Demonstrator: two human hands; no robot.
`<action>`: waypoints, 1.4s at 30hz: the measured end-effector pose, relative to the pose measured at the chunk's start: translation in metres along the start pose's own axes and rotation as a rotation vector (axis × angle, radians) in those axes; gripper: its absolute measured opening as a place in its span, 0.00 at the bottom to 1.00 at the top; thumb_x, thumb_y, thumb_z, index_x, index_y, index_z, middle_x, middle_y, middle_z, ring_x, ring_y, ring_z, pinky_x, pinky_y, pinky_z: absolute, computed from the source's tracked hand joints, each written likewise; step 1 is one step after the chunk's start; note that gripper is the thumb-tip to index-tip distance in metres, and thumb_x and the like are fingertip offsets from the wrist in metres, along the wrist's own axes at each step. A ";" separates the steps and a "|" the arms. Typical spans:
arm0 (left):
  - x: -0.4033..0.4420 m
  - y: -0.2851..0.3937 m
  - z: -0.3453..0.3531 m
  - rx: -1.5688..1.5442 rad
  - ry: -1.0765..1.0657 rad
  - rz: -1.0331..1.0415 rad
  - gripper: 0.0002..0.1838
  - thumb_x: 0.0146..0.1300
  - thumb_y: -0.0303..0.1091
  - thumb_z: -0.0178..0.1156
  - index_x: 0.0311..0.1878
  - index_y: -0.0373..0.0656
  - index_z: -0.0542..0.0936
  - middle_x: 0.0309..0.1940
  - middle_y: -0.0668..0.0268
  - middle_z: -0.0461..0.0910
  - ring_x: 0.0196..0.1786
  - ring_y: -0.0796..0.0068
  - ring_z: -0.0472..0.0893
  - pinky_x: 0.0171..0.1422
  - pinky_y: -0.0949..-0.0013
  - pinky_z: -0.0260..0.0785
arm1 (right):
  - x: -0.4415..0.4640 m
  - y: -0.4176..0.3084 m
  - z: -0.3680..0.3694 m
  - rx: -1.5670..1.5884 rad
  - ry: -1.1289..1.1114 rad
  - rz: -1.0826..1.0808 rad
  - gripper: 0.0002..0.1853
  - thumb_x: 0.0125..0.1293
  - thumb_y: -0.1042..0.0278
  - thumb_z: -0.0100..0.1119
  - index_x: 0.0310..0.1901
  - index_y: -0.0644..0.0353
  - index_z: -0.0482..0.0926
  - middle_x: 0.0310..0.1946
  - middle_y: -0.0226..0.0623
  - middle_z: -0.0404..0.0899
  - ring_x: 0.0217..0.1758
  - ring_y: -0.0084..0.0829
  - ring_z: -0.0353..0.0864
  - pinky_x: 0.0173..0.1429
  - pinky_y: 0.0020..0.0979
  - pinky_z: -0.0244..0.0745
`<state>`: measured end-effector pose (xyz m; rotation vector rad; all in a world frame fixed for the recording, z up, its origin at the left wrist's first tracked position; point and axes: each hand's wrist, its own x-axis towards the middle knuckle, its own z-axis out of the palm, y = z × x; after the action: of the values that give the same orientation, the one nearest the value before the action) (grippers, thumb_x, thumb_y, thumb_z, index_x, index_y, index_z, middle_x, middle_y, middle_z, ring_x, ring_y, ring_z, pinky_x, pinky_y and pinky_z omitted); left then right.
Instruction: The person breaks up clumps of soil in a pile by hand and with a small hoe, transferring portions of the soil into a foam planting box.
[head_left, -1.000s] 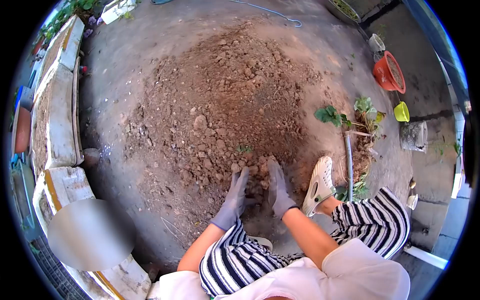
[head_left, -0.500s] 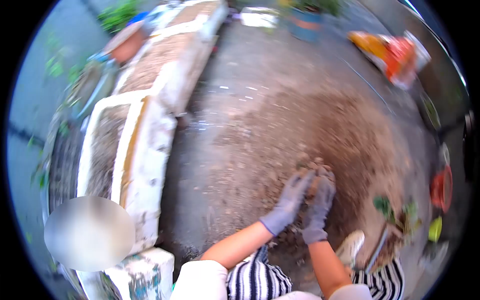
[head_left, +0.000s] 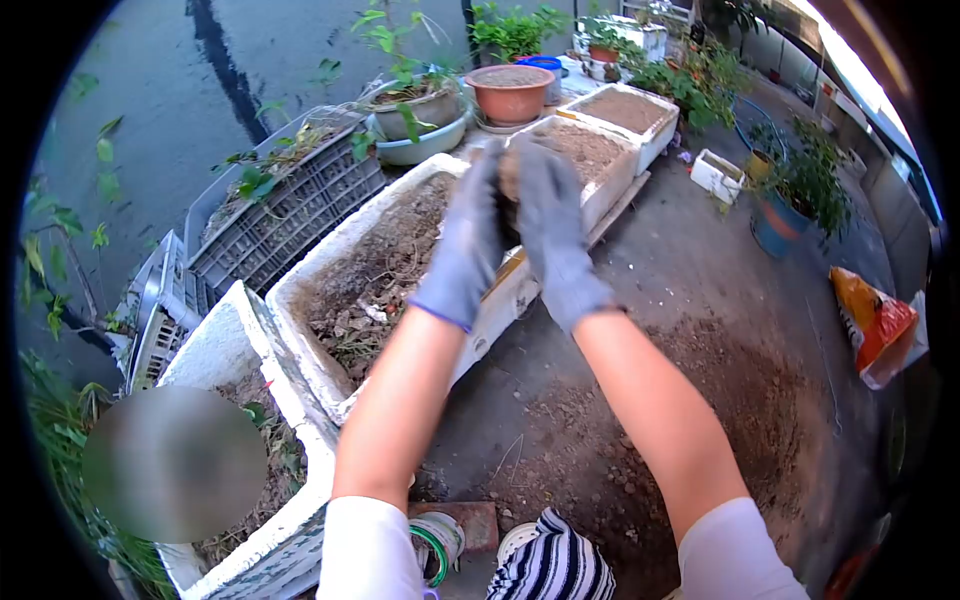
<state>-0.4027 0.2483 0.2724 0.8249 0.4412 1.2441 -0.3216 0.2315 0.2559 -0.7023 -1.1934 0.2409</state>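
Both my hands wear grey gloves and are cupped together, fingers forward, over the near right rim of a long white foam planter box. Between my left hand and my right hand a clump of brown soil shows in part; the palms hide the rest. Dark soil with dry roots and leaf bits fills the box below the left hand. On the ground to the right lies a spread heap of loose soil.
More soil-filled foam boxes stand beyond and at the near left. A grey plastic crate, a terracotta pot and a blue pot stand around. An orange-red bag lies at the right.
Both hands have gone from the soil heap on the ground up and left to the planter box, with soil between them. The view has turned left.
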 end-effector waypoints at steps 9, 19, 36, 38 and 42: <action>-0.033 0.090 -0.203 1.315 -0.111 -0.189 0.24 0.64 0.45 0.62 0.60 0.46 0.75 0.58 0.59 0.75 0.46 0.63 0.80 0.50 0.55 0.81 | -0.025 0.012 0.024 0.374 -0.984 1.127 0.26 0.72 0.52 0.53 0.68 0.50 0.69 0.69 0.29 0.64 0.73 0.27 0.60 0.71 0.35 0.66; 0.011 0.018 -0.081 1.347 0.052 0.109 0.29 0.66 0.47 0.59 0.63 0.35 0.74 0.61 0.53 0.76 0.64 0.65 0.74 0.68 0.67 0.64 | -0.028 0.025 -0.167 0.501 -0.614 0.864 0.28 0.73 0.50 0.52 0.68 0.56 0.67 0.64 0.34 0.71 0.69 0.32 0.68 0.73 0.36 0.63; -0.204 -0.362 -0.057 1.212 -0.850 -1.977 0.35 0.68 0.61 0.53 0.67 0.44 0.71 0.58 0.56 0.78 0.49 0.62 0.82 0.46 0.61 0.81 | -0.539 -0.210 -0.505 -0.693 0.981 1.284 0.25 0.74 0.64 0.48 0.70 0.57 0.61 0.71 0.41 0.58 0.75 0.34 0.56 0.75 0.33 0.55; -0.232 -0.369 -0.048 1.014 -0.723 -2.198 0.32 0.71 0.59 0.51 0.65 0.42 0.73 0.56 0.58 0.80 0.49 0.67 0.82 0.49 0.65 0.81 | -0.524 -0.194 -0.490 -1.356 0.755 1.488 0.23 0.75 0.62 0.44 0.68 0.61 0.63 0.72 0.50 0.57 0.75 0.49 0.54 0.77 0.39 0.50; -0.299 -0.404 -0.084 0.126 -0.155 -2.260 0.26 0.74 0.53 0.48 0.62 0.41 0.75 0.54 0.61 0.81 0.52 0.75 0.81 0.59 0.72 0.75 | -0.593 -0.170 -0.425 -1.685 0.041 1.506 0.20 0.70 0.61 0.49 0.63 0.47 0.69 0.73 0.51 0.54 0.73 0.67 0.51 0.77 0.53 0.47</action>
<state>-0.2857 -0.0469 -0.1258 0.1029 0.8663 -0.9412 -0.1881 -0.3670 -0.1736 -2.9986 -0.3091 0.4016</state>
